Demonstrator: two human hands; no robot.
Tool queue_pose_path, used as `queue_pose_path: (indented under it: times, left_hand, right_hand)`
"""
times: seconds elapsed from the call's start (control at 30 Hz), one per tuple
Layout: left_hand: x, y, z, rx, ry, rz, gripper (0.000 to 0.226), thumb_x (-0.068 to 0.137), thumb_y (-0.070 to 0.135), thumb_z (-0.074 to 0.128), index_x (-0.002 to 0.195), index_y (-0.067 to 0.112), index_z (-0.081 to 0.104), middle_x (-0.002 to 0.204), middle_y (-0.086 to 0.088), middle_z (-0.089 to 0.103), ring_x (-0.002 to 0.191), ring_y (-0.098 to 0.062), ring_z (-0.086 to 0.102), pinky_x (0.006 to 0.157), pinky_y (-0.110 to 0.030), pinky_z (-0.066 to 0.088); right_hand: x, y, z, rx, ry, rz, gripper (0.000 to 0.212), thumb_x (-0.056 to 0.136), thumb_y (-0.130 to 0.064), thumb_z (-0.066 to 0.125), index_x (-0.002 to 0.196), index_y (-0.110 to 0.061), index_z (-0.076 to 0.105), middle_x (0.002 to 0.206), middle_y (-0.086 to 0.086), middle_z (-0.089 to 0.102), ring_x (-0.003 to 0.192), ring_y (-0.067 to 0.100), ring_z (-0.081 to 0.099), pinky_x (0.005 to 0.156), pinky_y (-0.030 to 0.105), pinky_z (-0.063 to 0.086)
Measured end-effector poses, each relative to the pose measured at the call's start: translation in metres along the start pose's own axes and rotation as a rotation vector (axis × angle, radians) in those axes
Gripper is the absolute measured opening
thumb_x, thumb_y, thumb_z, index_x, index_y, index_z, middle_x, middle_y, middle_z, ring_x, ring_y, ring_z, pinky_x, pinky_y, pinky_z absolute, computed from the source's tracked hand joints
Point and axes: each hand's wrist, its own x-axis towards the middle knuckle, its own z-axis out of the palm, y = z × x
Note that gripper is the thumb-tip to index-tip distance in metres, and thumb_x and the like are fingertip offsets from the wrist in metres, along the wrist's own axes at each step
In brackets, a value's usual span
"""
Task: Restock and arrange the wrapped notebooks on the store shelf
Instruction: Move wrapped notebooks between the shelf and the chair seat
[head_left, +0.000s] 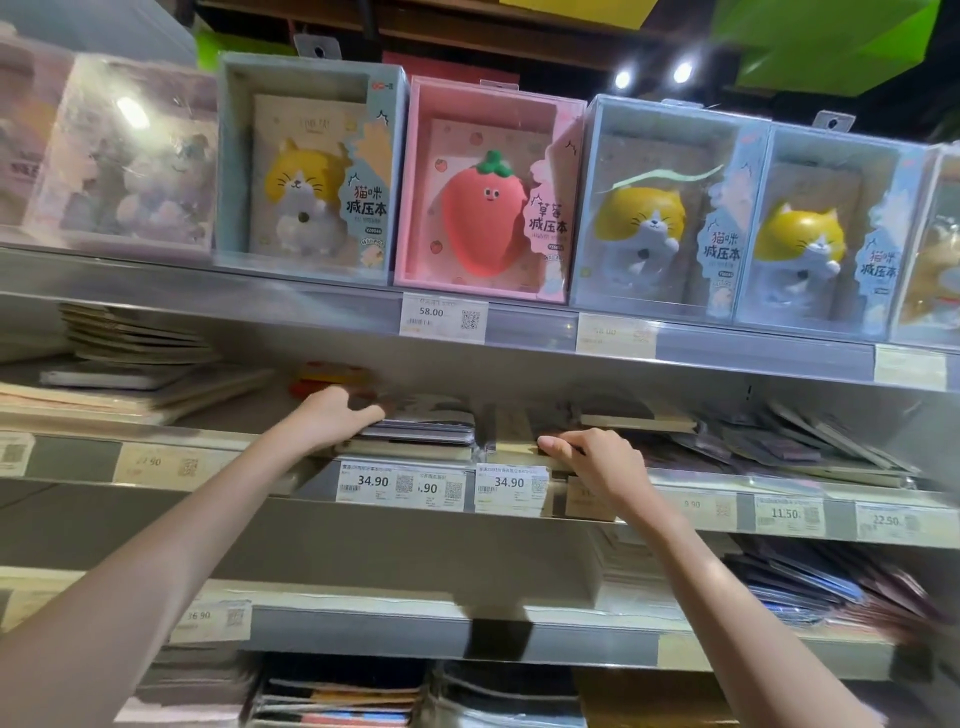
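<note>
Left hand: my left hand (340, 415) reaches up to the middle shelf (156, 470) and grips the left end of a stack of wrapped notebooks (421, 428), fingers curled over its top edge.
Right hand: my right hand (597, 460) is at about 3 o'clock from the left one, near it; its fingers curl onto the front edge of a tan notebook pile (519, 436) and the thumb points left along that edge.
Notebook stack: it lies flat at the front of the middle shelf, just above the 34.90 price tag (371, 480), touching the tan pile beside it.
Loose notebooks: more wrapped notebooks (789, 447) lie fanned and tilted at 3 o'clock from my right hand, well apart from it.
Left pile: flat books (130, 384) are stacked at 9 o'clock from my left hand.
Upper shelf: at 12 o'clock stand boxed notebook sets, a pink strawberry box (483, 192) between cat boxes (306, 166).
Sharpness: the frame is blurred, so cover details are unclear.
</note>
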Motion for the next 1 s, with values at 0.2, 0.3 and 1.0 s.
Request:
queue_pose_path:
  times: [0.2, 0.3, 1.0]
  left_hand:
    - [0.000, 0.007, -0.004, 0.004, -0.036, -0.062, 0.044, 0.088, 0.045, 0.055, 0.078, 0.003, 0.054, 0.067, -0.005, 0.045, 0.062, -0.016, 0.044, 0.052, -0.027, 0.030]
    - [-0.002, 0.011, -0.005, 0.015, -0.051, -0.063, 0.045, 0.088, 0.046, 0.056, 0.066, 0.008, 0.045, 0.063, -0.003, 0.039, 0.058, -0.015, 0.039, 0.051, -0.028, 0.026]
    - [0.010, 0.008, 0.001, -0.924, -0.023, -0.219, 0.035, 0.080, -0.002, 0.064, 0.113, -0.005, 0.054, 0.102, -0.021, 0.065, 0.086, -0.027, 0.067, 0.071, -0.035, 0.055]
  right_hand:
    - [0.001, -0.002, -0.005, 0.067, -0.034, 0.042, 0.043, 0.088, -0.061, 0.045, 0.108, -0.032, 0.069, 0.098, -0.003, 0.070, 0.097, 0.023, 0.061, 0.071, 0.030, 0.040]
    - [0.005, -0.008, -0.005, 0.046, -0.103, 0.002, 0.055, 0.084, -0.069, 0.042, 0.120, -0.033, 0.061, 0.109, -0.006, 0.069, 0.105, 0.018, 0.061, 0.094, 0.039, 0.045]
    - [0.019, -0.071, 0.024, 0.216, -0.070, -0.125, 0.053, 0.085, -0.061, 0.049, 0.131, -0.033, 0.053, 0.115, -0.002, 0.067, 0.108, 0.018, 0.058, 0.074, 0.025, 0.037]
